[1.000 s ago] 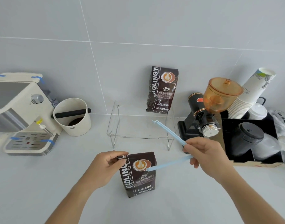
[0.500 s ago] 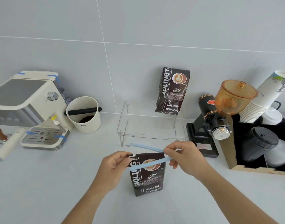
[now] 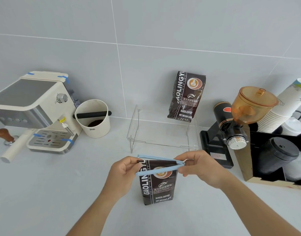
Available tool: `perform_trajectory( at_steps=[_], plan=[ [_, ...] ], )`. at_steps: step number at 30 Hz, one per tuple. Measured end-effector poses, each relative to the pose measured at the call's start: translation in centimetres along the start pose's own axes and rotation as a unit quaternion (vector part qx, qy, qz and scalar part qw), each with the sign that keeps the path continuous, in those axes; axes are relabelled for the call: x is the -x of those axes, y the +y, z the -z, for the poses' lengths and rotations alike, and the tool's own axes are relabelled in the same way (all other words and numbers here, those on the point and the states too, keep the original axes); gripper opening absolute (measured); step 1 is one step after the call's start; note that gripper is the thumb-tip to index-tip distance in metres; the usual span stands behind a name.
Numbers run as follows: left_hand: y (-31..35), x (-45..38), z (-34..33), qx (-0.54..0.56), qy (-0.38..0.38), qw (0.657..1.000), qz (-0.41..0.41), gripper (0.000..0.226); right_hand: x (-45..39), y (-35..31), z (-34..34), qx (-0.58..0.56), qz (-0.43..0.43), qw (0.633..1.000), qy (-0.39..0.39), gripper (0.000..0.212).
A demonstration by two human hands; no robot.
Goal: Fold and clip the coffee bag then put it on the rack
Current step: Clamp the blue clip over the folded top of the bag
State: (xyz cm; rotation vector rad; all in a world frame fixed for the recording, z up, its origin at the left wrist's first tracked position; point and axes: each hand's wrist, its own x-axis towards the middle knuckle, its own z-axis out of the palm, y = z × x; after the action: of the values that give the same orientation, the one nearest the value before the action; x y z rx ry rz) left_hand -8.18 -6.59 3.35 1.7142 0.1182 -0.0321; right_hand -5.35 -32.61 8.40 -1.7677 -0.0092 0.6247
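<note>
A dark brown coffee bag (image 3: 157, 188) stands upright on the counter in front of me, its top folded over. My left hand (image 3: 123, 171) pinches the folded top at its left corner. My right hand (image 3: 198, 166) holds the hinge end of a light blue clip (image 3: 159, 169), whose two arms lie spread on either side of the fold, one behind the bag and one across its front. A clear acrylic rack (image 3: 134, 126) stands behind, against the wall, with a second coffee bag (image 3: 186, 97) on its right side.
An espresso machine (image 3: 35, 109) and a white knock box (image 3: 93, 118) stand at the left, with a tamper (image 3: 4, 135) near the left edge. At the right are a black grinder (image 3: 231, 123) with an orange hopper, stacked paper cups (image 3: 282, 106) and a box of lids (image 3: 276, 155).
My right hand has brought the open blue clip leftwards from the right and down over the bag's folded top. My left hand has kept hold of the fold.
</note>
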Motion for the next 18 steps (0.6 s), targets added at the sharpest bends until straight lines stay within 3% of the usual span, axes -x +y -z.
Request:
perform_trajectory(
  at_steps=[6, 13, 18],
  plan=[
    [1.1, -0.6, 1.4, -0.013, -0.038, 0.998, 0.045, 0.021, -0.3, 0.1, -0.6, -0.016, 0.019, 1.000, 0.015, 0.025],
    [1.1, 0.4, 0.7, 0.149, 0.028, 0.981, 0.122, 0.010, -0.3, 0.1, -1.1, -0.012, 0.020, 1.000, 0.022, 0.024],
    [1.1, 0.6, 0.6, 0.221, 0.016, 0.967, 0.128, 0.018, -0.7, 0.2, -1.2, 0.016, 0.021, 0.999, 0.029, 0.020]
  ],
)
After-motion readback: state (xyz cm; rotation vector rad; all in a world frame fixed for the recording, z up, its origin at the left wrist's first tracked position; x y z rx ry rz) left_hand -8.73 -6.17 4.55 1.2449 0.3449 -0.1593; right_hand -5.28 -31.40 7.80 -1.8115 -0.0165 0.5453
